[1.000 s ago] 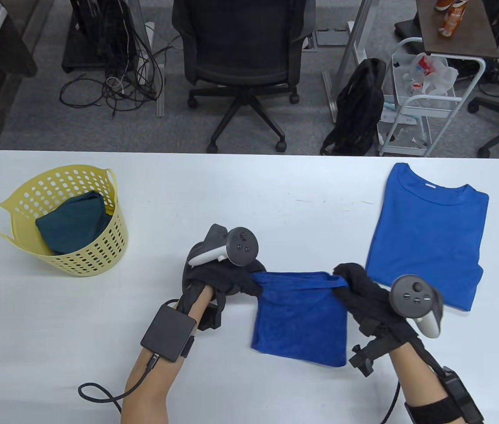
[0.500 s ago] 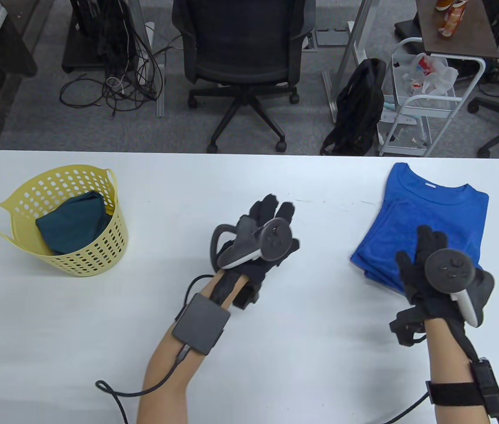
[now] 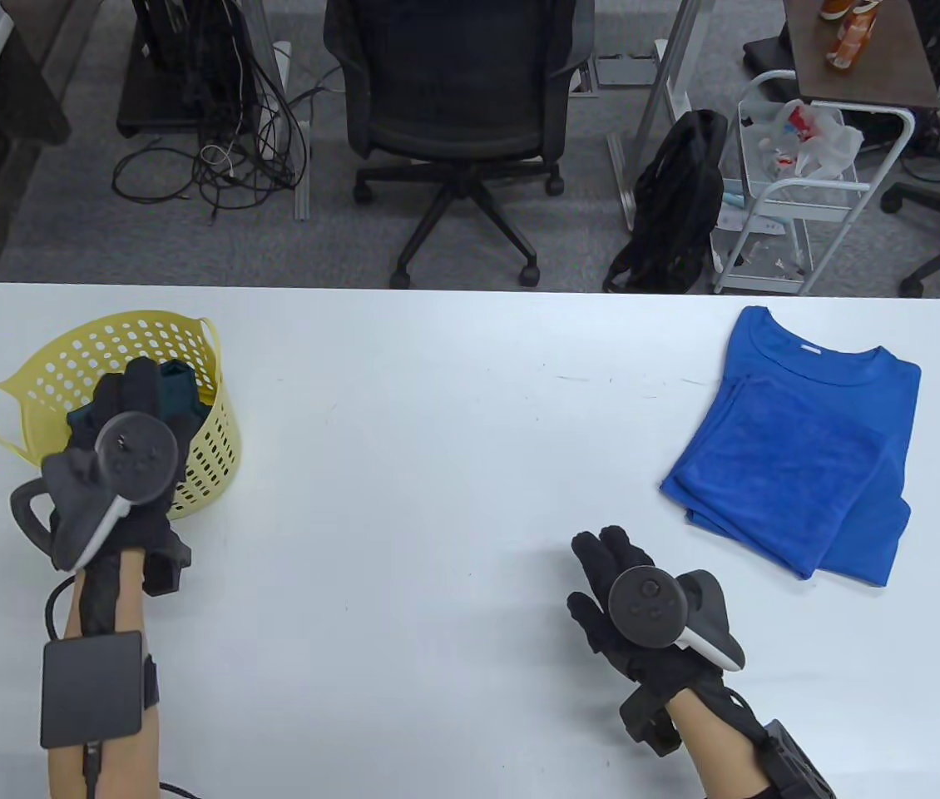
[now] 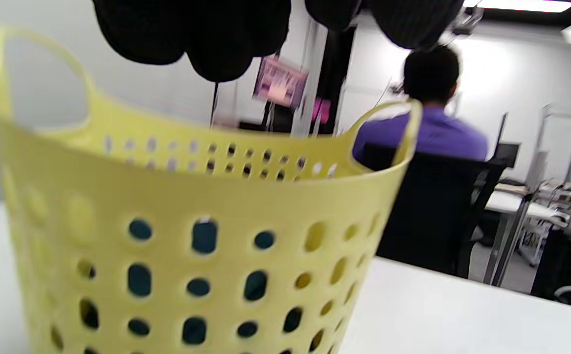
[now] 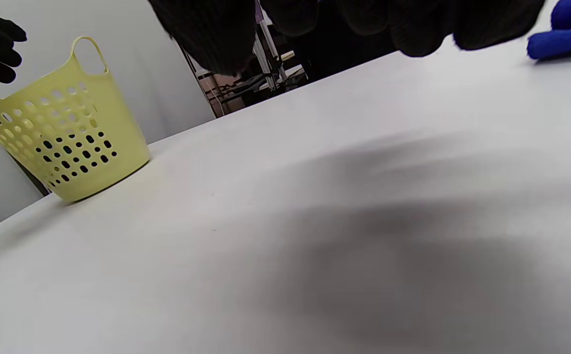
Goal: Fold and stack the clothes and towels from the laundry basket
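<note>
A yellow perforated laundry basket stands at the table's left with a dark teal cloth inside. My left hand is spread open over the basket's near side, above the teal cloth, and holds nothing. In the left wrist view its fingers hang above the basket rim. A folded blue towel lies on a folded blue T-shirt at the right. My right hand is open and empty over bare table, left of the blue stack.
The right wrist view shows the basket far off and an edge of the blue stack. An office chair, a backpack and a white cart stand beyond the table's far edge.
The blue towel went from both hands onto the T-shirt. My left hand moved left to the basket. My right hand let go and drew back toward the front middle.
</note>
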`<state>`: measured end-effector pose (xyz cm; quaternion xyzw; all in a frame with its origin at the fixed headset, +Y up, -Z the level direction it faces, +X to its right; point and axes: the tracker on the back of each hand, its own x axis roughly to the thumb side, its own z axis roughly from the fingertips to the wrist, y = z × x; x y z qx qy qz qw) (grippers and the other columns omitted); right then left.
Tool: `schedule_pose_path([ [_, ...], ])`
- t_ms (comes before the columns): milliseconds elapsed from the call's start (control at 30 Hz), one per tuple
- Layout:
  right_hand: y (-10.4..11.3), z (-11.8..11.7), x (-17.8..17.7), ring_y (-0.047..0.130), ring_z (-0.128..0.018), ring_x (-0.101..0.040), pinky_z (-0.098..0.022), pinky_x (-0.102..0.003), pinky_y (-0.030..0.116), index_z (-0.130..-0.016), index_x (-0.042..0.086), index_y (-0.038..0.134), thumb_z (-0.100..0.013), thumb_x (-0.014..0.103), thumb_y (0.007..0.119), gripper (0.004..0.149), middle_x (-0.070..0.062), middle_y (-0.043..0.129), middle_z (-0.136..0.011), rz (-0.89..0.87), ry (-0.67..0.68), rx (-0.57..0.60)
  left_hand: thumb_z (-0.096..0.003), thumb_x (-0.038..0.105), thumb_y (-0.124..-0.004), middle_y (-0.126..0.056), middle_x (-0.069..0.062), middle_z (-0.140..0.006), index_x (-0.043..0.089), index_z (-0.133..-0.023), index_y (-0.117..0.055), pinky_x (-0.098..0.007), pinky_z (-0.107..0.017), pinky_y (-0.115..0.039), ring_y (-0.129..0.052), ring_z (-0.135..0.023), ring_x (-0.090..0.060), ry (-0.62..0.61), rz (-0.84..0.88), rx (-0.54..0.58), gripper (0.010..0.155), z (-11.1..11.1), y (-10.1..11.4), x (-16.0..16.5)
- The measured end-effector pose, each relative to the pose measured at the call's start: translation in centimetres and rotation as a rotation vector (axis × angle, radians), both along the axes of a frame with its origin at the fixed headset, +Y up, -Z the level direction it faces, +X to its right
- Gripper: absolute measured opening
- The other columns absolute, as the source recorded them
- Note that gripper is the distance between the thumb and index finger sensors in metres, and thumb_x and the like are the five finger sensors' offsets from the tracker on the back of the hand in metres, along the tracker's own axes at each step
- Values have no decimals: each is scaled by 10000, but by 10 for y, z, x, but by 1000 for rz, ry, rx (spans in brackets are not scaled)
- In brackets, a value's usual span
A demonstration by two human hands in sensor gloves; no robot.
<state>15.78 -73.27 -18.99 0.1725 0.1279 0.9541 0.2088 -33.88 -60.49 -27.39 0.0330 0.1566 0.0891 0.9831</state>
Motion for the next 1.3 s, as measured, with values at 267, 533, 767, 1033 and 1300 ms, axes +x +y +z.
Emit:
schedule_pose_path([
  [267,-22,-9,9,429,-944,-695,-638,-773,493,-1175,-41,314,-663,265,662,690,-451,273,-1130,-27,-49,-47,-594,544,-688,-424,-339,-1280,352,-1114,-668,-684,-734,-621,-574,-1090,-605,152,229,-619,555,-78,-52,-35],
  [533,-41,-19,26,443,-937,-695,-641,-769,489,-1192,91,345,-661,298,660,650,-443,293,-1136,-210,-73,-85,-504,598,-781,-474,-252,-1292,485,-1047,-784,-678,-741,-654,-631,-1112,-578,176,103,-879,555,-105,-98,-32],
  [767,-40,-21,33,442,-936,-696,-641,-766,489,-1188,18,318,-662,314,655,691,-443,288,-1134,-224,-99,-69,-504,444,-866,-545,-151,-1279,204,-1140,-722,-656,-734,-663,-692,-1124,-414,140,73,-904,695,-106,-97,-29],
  [1033,-36,-18,34,441,-937,-693,-636,-767,493,-1172,-64,293,-662,319,652,732,-446,288,-1129,-239,-113,-30,-546,337,-830,-555,-107,-1255,207,-1098,-762,-627,-739,-661,-733,-1058,-374,170,-302,-721,571,-84,-21,18],
  [1300,-26,-10,24,428,-943,-690,-637,-768,492,-1169,-77,283,-664,323,649,741,-441,278,-1131,-241,-61,7,-624,356,-691,-371,-103,-1297,209,-1178,-606,-664,-777,-553,-563,-1125,-389,312,-738,-55,580,-9,108,107],
])
